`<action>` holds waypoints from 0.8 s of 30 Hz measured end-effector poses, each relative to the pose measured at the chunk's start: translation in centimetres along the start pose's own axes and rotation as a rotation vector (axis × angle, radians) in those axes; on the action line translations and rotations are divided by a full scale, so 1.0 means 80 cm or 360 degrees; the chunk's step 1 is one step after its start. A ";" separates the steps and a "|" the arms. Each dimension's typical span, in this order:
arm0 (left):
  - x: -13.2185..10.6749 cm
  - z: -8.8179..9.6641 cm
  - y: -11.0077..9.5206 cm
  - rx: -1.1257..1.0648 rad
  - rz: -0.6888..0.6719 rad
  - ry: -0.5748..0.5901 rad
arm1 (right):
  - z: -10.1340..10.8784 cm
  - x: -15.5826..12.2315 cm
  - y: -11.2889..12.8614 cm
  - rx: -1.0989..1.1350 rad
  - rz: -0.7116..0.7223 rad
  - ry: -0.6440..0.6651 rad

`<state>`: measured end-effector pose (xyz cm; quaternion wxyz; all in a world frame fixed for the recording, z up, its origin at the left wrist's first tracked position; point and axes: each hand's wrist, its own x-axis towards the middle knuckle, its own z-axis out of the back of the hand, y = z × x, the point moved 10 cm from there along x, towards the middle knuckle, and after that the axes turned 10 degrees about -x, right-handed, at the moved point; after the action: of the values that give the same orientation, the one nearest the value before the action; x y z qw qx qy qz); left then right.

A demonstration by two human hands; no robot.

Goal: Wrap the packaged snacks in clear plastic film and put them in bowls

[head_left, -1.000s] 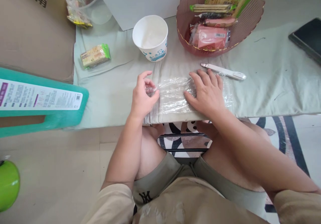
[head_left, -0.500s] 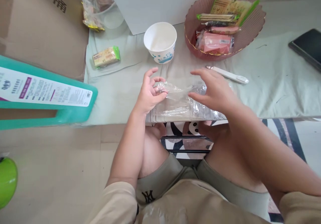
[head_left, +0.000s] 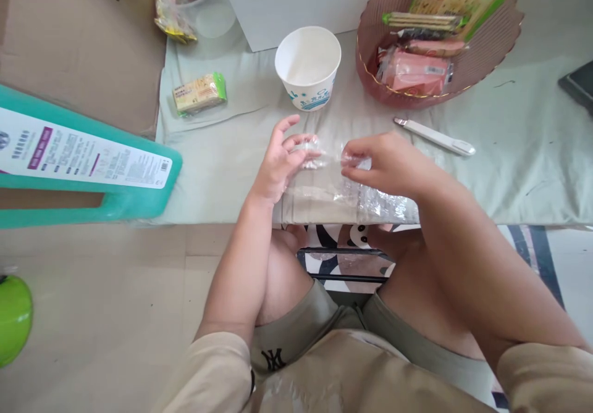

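Observation:
Between my hands stretches a crumpled piece of clear plastic film (head_left: 327, 155). My left hand (head_left: 282, 163) pinches its left end between thumb and fingers, index finger raised. At the other end, the fingers of my right hand (head_left: 384, 163) are closed on the film. Beneath lies more clear plastic (head_left: 324, 200) on the cloth near the table's front edge. A white paper cup (head_left: 308, 67) with a blue print stands upright just beyond my left hand. To the right of my right hand lies a white utility knife (head_left: 435, 136).
A pink fluted bowl (head_left: 370, 70) holds several wrapped snacks at the back right. One packet of crackers (head_left: 199, 94) lies left of the cup. A green plastic container (head_left: 171, 172) and a cardboard box (head_left: 83, 61) stand at left. A dark phone (head_left: 579, 86) lies far right.
My right hand has closed its thumb and fingers on the film, where they were apart before. The left hand keeps its pinch. The view has shifted slightly.

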<state>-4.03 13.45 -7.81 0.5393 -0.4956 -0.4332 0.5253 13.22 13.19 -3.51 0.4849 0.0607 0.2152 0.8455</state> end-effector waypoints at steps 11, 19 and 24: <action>0.017 -0.114 0.007 -0.1017 0.0412 0.0299 | 0.023 -0.020 -0.090 0.1080 -0.0749 -0.0740; 0.029 -0.077 0.015 -0.1084 0.0509 -0.0093 | -0.010 -0.039 -0.101 0.1190 -0.0806 -0.0445; 0.016 -0.093 0.020 -0.0853 0.0616 0.0178 | -0.012 -0.033 -0.107 0.1304 -0.0800 -0.0638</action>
<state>3.22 14.10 -10.44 0.3029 -0.7208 -0.4236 0.4574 21.11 14.38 -7.67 0.6411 0.3526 0.4394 0.5212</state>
